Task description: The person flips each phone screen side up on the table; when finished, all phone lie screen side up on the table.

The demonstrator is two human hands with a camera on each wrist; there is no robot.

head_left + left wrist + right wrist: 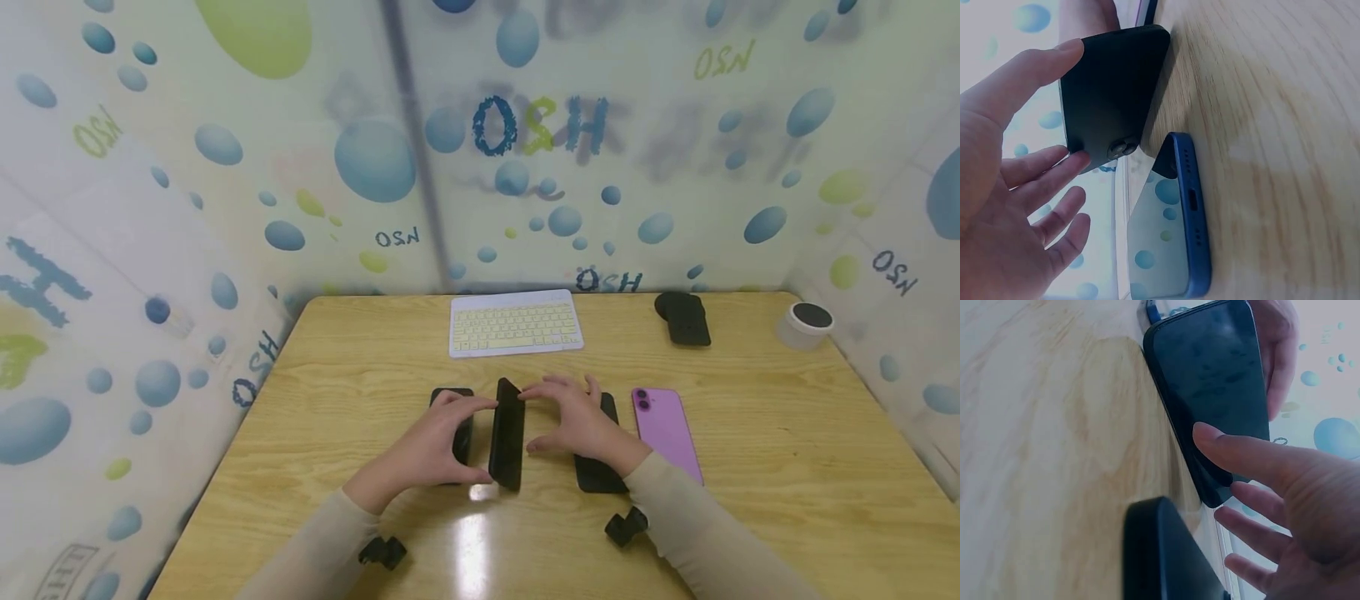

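A black smartphone (507, 437) stands on its long edge on the wooden table, its screen facing right. My left hand (431, 442) pinches it between the thumb at the near end and fingertips at the far end; the left wrist view shows its back and camera lenses. My right hand (577, 421) is spread on the screen side, index fingertip right at the far top corner, thumb apart from the others. A blue-edged phone (1197, 219) lies screen up, partly hidden below my left hand. Another black phone (597, 475) lies under my right hand, partly covered.
A purple phone (670, 425) lies back up on the right, partly behind my right sleeve. Behind are a white keyboard (517, 325), a flat black object (687, 318) and a white container with a dark top (806, 325). Patterned walls (637, 167) enclose the table (360, 350).
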